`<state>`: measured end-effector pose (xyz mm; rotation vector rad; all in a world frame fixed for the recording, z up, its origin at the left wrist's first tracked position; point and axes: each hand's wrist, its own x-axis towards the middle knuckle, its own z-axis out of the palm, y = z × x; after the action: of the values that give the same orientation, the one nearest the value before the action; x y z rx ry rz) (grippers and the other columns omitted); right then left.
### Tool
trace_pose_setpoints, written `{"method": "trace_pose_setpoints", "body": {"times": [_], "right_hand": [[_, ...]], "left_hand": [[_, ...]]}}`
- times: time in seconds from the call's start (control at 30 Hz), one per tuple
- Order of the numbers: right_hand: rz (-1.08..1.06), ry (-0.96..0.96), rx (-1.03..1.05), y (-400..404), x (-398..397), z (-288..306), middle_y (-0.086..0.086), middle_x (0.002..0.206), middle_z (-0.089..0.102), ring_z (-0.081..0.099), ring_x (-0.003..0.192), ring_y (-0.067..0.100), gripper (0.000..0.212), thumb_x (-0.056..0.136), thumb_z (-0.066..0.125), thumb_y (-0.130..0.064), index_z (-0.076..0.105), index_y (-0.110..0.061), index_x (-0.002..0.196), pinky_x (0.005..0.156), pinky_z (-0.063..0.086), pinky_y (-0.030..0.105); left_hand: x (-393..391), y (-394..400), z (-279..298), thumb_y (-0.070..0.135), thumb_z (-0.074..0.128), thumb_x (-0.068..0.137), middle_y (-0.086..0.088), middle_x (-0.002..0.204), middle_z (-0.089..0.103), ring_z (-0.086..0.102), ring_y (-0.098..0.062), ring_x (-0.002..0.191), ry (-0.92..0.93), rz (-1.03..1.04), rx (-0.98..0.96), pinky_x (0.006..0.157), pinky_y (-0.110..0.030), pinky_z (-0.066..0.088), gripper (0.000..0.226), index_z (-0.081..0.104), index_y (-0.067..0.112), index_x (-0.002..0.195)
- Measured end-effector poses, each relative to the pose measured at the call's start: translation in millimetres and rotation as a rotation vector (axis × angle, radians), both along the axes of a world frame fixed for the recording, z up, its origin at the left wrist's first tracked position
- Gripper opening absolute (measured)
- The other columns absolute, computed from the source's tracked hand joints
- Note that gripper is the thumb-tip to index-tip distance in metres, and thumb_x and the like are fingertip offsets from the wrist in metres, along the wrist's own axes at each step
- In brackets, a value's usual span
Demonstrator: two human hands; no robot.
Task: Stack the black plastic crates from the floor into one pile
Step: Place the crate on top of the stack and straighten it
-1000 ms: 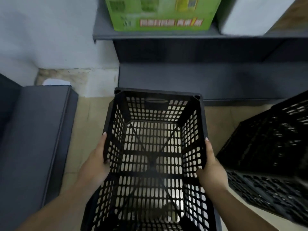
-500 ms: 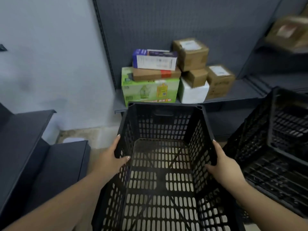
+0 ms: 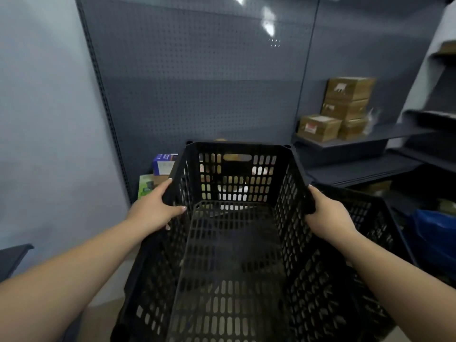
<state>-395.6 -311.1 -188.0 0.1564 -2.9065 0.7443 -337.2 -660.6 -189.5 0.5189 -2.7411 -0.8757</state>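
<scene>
**Crate held up in both hands by its side rims**

Nearest the camera, two bare forearms reach forward to a black slotted crate [image 3: 232,255] that fills the lower middle of the view, its open top facing the person and its far end tipped upward. The left hand [image 3: 155,211] grips the crate's left rim, thumb hooked over the inside of the wall and fingers wrapped on the outside. The right hand [image 3: 328,215] grips the right rim, fingers curled round its edge.

Just beside the held crate, to the right and lower, sits a second black crate [image 3: 370,218], partly hidden by the right arm. Something blue [image 3: 434,233] lies beyond it at the right edge.

Farther off, a grey shelf [image 3: 357,141] on the right carries stacked brown cardboard boxes [image 3: 340,109]. Behind the crate's far left corner, a purple-and-white box [image 3: 164,164] sits on a green box [image 3: 145,186]. A grey pegboard panel [image 3: 197,82] backs everything.
</scene>
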Motion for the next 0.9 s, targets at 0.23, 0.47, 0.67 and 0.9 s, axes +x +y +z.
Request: {"method": "trace_pose_setpoints", "body": {"times": [0.23, 0.47, 0.67, 0.9], "right_hand": [[-0.028, 0.096, 0.014, 97, -61, 60, 0.009, 0.119, 0.063, 0.060, 0.096, 0.029, 0.070, 0.087, 0.055, -0.011, 0.026, -0.021, 0.150, 0.061, 0.042, 0.031], [-0.117, 0.220, 0.051, 187, -112, 91, 0.008, 0.113, 0.065, 0.060, 0.092, 0.029, 0.071, 0.081, 0.055, -0.007, 0.032, -0.022, 0.147, 0.054, 0.037, 0.031], [-0.280, 0.239, 0.052, 261, -143, 81, 0.010, 0.117, 0.065, 0.059, 0.102, 0.032, 0.068, 0.080, 0.058, -0.009, 0.038, -0.021, 0.144, 0.066, 0.039, 0.031], [-0.457, 0.171, 0.047, 316, -164, 60, 0.011, 0.118, 0.065, 0.061, 0.101, 0.031, 0.068, 0.084, 0.058, -0.011, 0.033, -0.020, 0.147, 0.069, 0.039, 0.027]], "left_hand": [[-78, 87, 68, 0.052, 0.073, 0.074, -0.001, 0.141, 0.052, 0.052, -0.027, 0.123, 0.063, -0.073, -0.130, 0.085, -0.032, 0.044, 0.088, 0.028, 0.037, 0.148], [-154, 176, 88, 0.044, 0.075, 0.076, -0.003, 0.134, 0.058, 0.061, -0.027, 0.108, 0.130, -0.158, -0.047, 0.078, -0.031, 0.046, 0.090, 0.025, 0.036, 0.150], [-239, 255, 82, 0.042, 0.076, 0.076, -0.005, 0.126, 0.063, 0.063, -0.026, 0.099, 0.126, -0.318, -0.043, 0.076, -0.032, 0.050, 0.091, 0.023, 0.035, 0.150], [-328, 327, 57, 0.038, 0.074, 0.079, -0.005, 0.107, 0.070, 0.067, -0.019, 0.073, 0.019, -0.501, -0.047, 0.071, -0.038, 0.057, 0.090, 0.019, 0.036, 0.150]]}}
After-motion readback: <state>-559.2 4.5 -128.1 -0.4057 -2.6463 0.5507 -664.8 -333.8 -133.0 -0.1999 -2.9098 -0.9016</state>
